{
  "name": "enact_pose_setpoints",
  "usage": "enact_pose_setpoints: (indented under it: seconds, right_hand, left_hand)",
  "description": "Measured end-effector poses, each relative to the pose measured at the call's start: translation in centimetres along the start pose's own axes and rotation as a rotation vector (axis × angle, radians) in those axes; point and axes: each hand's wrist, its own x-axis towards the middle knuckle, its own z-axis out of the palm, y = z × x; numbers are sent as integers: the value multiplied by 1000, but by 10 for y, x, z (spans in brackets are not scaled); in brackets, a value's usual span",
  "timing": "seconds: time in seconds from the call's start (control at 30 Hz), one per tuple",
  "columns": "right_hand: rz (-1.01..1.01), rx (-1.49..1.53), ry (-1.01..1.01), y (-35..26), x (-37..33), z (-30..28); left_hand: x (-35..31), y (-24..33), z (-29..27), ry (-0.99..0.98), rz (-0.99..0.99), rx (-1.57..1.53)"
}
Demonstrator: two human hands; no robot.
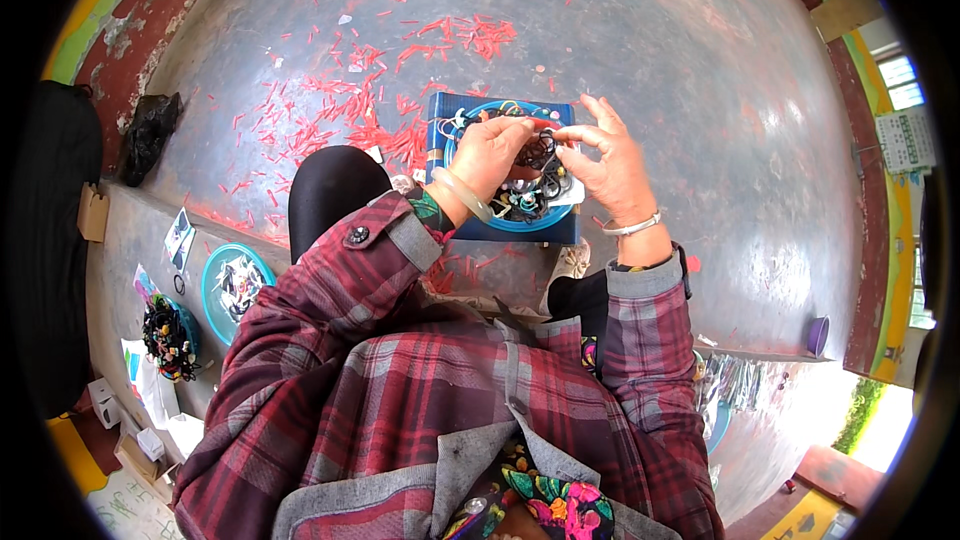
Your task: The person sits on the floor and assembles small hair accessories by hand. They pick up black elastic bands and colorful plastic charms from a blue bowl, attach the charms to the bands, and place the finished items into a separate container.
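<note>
My left hand (490,153), with a pale bangle at its wrist, is closed in a pinch above a round blue basin (530,226). Facing it, my right hand (612,165) pinches with thumb and forefinger, its other fingers raised. Between the fingertips hangs a black elastic hair tie (537,150); a small red piece (545,124) shows beside the left fingertips. Black hair ties with small light-coloured charms (520,202) fill the basin, partly hidden by my hands. Under the basin is a dark blue flat-topped stand (446,105).
Red scraps (330,115) litter the grey floor ahead and to the left. At my left are a turquoise basin (208,300) of whitish pieces and a heap of black hair ties (170,340). A black plastic bag (150,135) lies by the left wall; a purple cup (818,336) is at right.
</note>
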Motion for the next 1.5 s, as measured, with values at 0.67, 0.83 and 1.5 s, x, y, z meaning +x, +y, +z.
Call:
enact_pose_setpoints:
  seconds: [0.67, 0.83, 1.5]
  right_hand:
    - [32, 59, -60, -4, -1, 6]
    - [-22, 3, -50, -6, -1, 1]
    - [-88, -52, -63, -6, -2, 10]
  left_hand:
    - [4, -13, -4, 13, -1, 51]
    - [1, -8, -3, 35, 6, 35]
    - [0, -1, -1, 27, -55, -71]
